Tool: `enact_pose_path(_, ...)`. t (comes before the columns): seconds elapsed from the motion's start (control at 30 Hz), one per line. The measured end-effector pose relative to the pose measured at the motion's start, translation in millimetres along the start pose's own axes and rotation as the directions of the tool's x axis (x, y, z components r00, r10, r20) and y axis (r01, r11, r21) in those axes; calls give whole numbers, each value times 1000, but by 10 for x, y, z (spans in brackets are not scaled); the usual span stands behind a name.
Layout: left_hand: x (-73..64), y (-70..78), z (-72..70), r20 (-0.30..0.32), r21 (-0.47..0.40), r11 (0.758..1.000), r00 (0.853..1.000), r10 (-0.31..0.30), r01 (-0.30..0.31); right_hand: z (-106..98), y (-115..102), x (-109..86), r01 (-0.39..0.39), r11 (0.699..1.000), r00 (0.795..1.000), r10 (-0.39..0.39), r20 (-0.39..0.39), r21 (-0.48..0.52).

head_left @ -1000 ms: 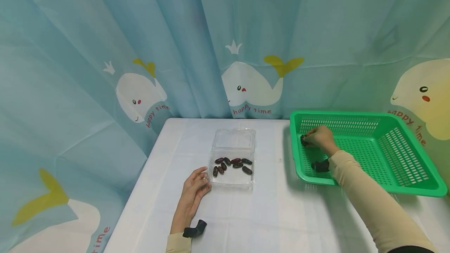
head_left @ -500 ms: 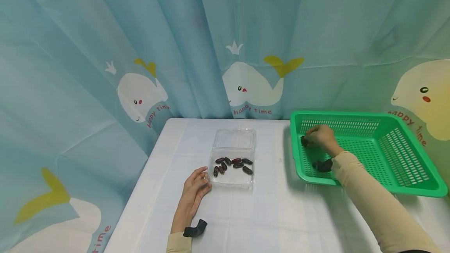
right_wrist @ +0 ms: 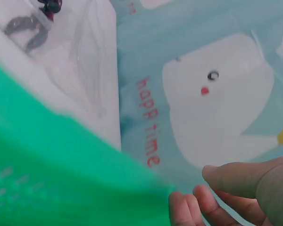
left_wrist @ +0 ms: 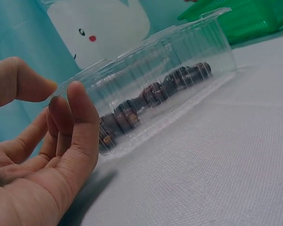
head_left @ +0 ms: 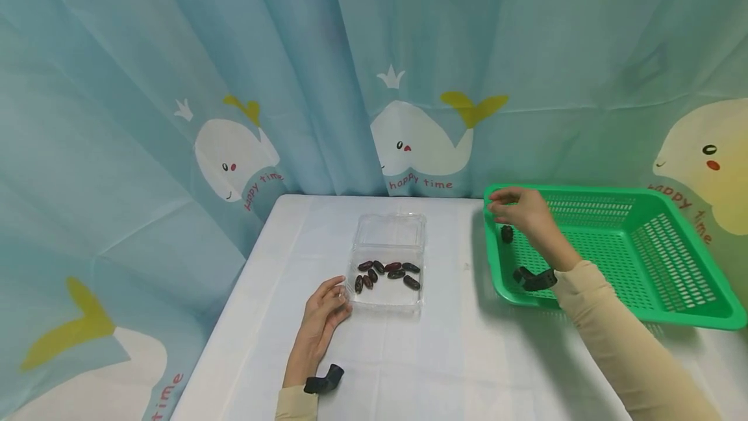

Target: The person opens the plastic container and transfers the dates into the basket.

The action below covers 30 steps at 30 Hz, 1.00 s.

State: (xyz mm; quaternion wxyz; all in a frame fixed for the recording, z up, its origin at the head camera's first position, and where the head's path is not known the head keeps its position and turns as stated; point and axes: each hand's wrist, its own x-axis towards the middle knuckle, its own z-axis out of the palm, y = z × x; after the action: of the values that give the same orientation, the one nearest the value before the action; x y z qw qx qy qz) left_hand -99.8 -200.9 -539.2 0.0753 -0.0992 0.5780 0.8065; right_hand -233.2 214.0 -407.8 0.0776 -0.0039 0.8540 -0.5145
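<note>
My left hand [head_left: 324, 317] pinches the left rim of a clear plastic box [left_wrist: 198, 42] between thumb and fingers. Its lid lies folded back behind it in the head view. Inside the box are several dark, wrinkled dates [head_left: 411, 283], lined up along the wall in the left wrist view. My right hand [head_left: 523, 210] is raised at the left rim of a green basket [head_left: 584, 309], thumb and fingers apart with nothing visible between them. Just below that hand, a single date [head_left: 506, 234] lies in the left end of the basket.
A white cloth covers the table [head_left: 450, 356]. Behind it hangs a blue curtain [head_left: 327, 83] printed with whales, close to the table's back edge. The basket's raised perforated walls stand to the right of the plastic box.
My right hand has lifted off the date in the basket and moved up and slightly left to the rim, its fingers parting. The date stays in the basket. My left hand has not moved.
</note>
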Motion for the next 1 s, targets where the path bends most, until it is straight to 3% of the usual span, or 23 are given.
enact_pose_path(0.17, 12, -5, -7, -5, -7, 1000, 1000, -5, 5, 155, -81, -29, 95, 991, 995, -97, -17, -91)
enact_pose_path(0.33, 28, -20, -18, -3, -8, 1000, 1000, -2, 2, 334, -67, -19, 245, 958, 969, -246, 7, -147)
enact_pose_path(0.47, 35, -21, -9, 7, -1, 1000, 1000, 2, -2, 479, -43, -20, 353, 925, 934, -341, 101, -142)
enact_pose_path(0.73, 34, -18, -4, 17, 6, 1000, 1000, 8, -8, 761, -52, -52, 515, 854, 836, -480, 265, -78)
enact_pose_path(1.0, 33, -30, -3, 3, -17, 1000, 1000, 1, -1, 992, -61, -115, 548, 833, 788, -483, 381, -76)
